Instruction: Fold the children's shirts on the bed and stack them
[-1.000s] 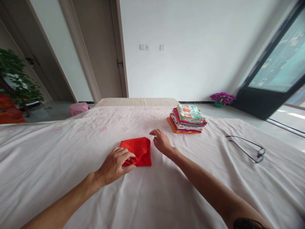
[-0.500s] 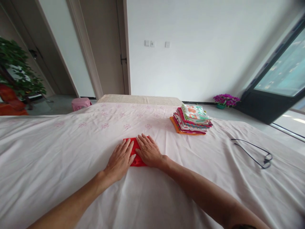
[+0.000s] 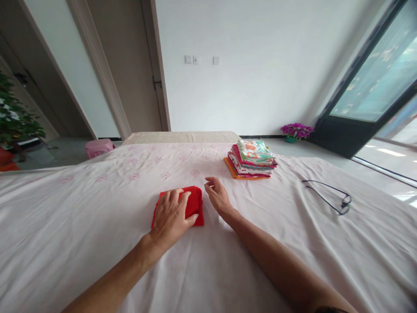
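A folded red cloth (image 3: 194,204) lies on the pale pink sheet, its right part uncovered. My left hand (image 3: 171,215) rests over the cloth's left half, palm down, with thumb and fingers apart. Just right of the cloth is my right hand (image 3: 218,198), holding nothing, its fingers loosely bent and apart from the cloth. Beyond it, to the right, stands a stack of folded cloths (image 3: 252,160), with an orange one at the bottom and a white patterned one on top.
Dark-framed eyeglasses (image 3: 330,195) lie at the right on the pink sheet (image 3: 107,226), which has flower prints and creases. Past its far edge are a pink stool (image 3: 99,148), a pot of purple flowers (image 3: 296,131) and a white wall. A leafy plant (image 3: 16,113) stands at the left.
My right hand has lifted off the red cloth and moved to its right side. My left hand stays on the cloth, its thumb spread wider. The view has turned slightly right.
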A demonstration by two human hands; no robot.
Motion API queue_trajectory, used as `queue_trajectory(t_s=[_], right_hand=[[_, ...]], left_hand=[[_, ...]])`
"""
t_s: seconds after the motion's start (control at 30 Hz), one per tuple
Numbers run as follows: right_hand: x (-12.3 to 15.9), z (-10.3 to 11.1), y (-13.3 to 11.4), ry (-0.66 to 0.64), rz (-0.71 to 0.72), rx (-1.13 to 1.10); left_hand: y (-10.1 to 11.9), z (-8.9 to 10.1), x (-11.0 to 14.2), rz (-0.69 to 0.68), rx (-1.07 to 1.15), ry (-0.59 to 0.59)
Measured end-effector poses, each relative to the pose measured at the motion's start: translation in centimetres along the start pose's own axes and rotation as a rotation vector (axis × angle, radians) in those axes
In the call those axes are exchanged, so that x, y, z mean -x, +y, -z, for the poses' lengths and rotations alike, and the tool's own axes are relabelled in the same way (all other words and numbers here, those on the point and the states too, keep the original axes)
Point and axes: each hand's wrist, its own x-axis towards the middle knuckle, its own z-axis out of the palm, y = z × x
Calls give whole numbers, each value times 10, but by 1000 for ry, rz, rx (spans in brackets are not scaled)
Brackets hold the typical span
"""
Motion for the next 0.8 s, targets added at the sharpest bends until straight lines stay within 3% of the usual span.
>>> queue_trajectory(t_s=[0.13, 0.33, 0.4, 0.5, 0.67, 0.8], right_hand=[[6, 12, -2, -150, -100, 113], [-7, 33, -12, -611, -202, 227], [-9, 36, -13, -684, -181, 246], [-5, 32, -13, -677, -90, 249], [4, 20, -16, -559, 2, 191], [4, 17, -19, -501, -18, 171]], left_hand=[[13, -10, -10, 57, 122, -96], [-13, -30, -12, 288, 452, -65], [-17, -31, -13, 343, 517, -67], [-19, -31, -15, 404, 609, -68], [-25, -34, -16, 492, 780, -42], [-25, -35, -14, 514, 885, -2]])
